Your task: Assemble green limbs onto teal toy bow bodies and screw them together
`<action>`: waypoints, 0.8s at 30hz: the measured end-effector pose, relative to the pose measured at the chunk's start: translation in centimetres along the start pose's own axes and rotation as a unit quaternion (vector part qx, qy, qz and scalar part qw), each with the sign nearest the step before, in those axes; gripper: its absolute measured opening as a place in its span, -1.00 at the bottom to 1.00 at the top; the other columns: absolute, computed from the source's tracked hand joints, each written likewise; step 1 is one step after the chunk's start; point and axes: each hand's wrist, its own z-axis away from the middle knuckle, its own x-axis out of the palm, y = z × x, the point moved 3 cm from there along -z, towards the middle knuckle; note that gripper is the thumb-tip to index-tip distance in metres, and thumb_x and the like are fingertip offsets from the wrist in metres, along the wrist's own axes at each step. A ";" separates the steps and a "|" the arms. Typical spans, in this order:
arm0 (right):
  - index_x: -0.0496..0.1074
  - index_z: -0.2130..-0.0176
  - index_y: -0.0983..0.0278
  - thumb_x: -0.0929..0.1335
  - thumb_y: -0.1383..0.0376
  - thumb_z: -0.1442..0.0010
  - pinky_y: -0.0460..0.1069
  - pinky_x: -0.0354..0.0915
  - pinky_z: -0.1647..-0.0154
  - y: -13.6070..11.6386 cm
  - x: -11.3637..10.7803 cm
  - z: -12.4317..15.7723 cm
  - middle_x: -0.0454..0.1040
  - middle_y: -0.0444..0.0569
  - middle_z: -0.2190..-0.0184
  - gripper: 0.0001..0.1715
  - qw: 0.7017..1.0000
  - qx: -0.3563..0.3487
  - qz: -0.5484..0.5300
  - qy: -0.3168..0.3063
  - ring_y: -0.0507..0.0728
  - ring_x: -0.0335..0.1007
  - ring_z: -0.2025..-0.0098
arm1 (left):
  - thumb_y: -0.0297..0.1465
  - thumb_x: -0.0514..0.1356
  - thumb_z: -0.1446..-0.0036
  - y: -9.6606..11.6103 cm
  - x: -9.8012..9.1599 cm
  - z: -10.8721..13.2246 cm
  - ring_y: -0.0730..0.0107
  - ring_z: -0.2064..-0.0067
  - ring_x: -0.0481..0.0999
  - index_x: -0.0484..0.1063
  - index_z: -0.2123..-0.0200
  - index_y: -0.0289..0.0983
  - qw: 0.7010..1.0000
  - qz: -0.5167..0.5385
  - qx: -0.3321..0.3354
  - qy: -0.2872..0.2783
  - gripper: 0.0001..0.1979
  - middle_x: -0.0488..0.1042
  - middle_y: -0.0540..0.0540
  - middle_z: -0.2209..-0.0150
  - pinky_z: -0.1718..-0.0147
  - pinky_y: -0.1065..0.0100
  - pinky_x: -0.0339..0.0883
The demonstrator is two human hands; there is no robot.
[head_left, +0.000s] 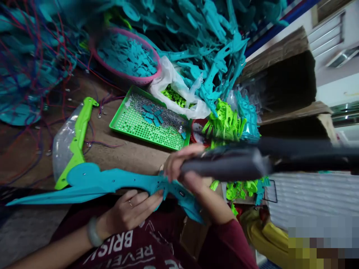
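Observation:
A long teal plastic toy part (123,179) lies across my lap at the table's near edge, its pointed end to the left. My left hand (134,209), with a ring and a bracelet, grips its lower edge near the middle. Just to the right, my right hand (182,164) is closed around a dark electric screwdriver (224,164), blurred by motion. The screwdriver's tip is hidden behind my fingers, above the toy part. Beside the toy part lies a lime green piece (80,134) with a clear plastic blade.
A green perforated tray (148,135) holds screws and small teal pieces. Behind it are a pink basket (126,76) of teal parts and a white bag (168,74) of green bits. Red and blue wires tangle at left; cardboard boxes (280,82) stand at right.

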 end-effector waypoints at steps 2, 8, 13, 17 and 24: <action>0.18 0.08 0.05 0.28 -0.18 -0.20 -0.08 0.25 0.65 0.9 -0.5 -3.2 0.21 -0.36 0.67 -0.52 0.992 -0.040 -0.060 0.106 0.01 0.25 0.68 | -0.57 0.00 -0.36 0.0 0.2 0.0 0.35 0.15 0.49 0.54 -0.03 -0.23 1.000 -0.004 -0.004 -0.003 -0.63 0.58 -0.02 -0.07 0.16 0.25 0.26; 0.20 0.12 0.14 0.38 -0.04 -0.11 -0.04 0.24 0.62 5.1 0.8 -7.1 0.20 -0.35 0.66 -0.52 0.970 -0.003 -0.134 0.205 0.00 0.18 0.69 | -0.53 0.05 -0.34 0.1 0.6 0.5 0.36 0.14 0.47 0.53 -0.06 -0.19 1.000 -0.016 -0.002 0.000 -0.65 0.50 -0.01 -0.17 0.09 0.24 0.28; 0.16 0.17 0.14 0.37 -0.06 -0.10 -0.04 0.20 0.63 6.3 0.7 -6.3 0.17 -0.36 0.67 -0.52 0.972 0.007 -0.127 0.200 0.00 0.17 0.69 | -0.46 0.10 -0.35 -0.1 0.4 0.4 0.41 -0.03 0.47 0.50 -0.10 -0.13 0.999 -0.026 -0.002 -0.022 -0.67 0.47 0.08 -0.20 -0.05 0.30 0.29; 0.15 0.17 0.13 0.36 -0.07 -0.12 -0.04 0.21 0.61 6.7 0.9 -6.9 0.18 -0.35 0.65 -0.54 0.973 0.007 -0.123 0.194 -0.01 0.16 0.68 | -0.54 -0.03 -0.40 -0.4 0.2 -0.5 0.31 -0.25 0.38 0.47 -0.12 -0.25 0.999 -0.022 0.003 -0.047 -0.62 0.47 -0.07 -0.20 -0.23 0.22 0.20; 0.26 0.15 0.09 0.35 0.06 -0.21 -0.02 0.27 0.59 -2.7 -0.4 -2.1 0.23 -0.31 0.65 -0.74 0.970 0.001 -0.150 0.192 0.03 0.22 0.67 | -0.61 -0.05 -0.36 -0.9 -0.2 -1.0 0.15 -0.30 0.34 0.42 -0.15 -0.43 0.997 -0.036 0.030 -0.069 -0.61 0.41 -0.27 -0.23 -0.28 0.12 0.22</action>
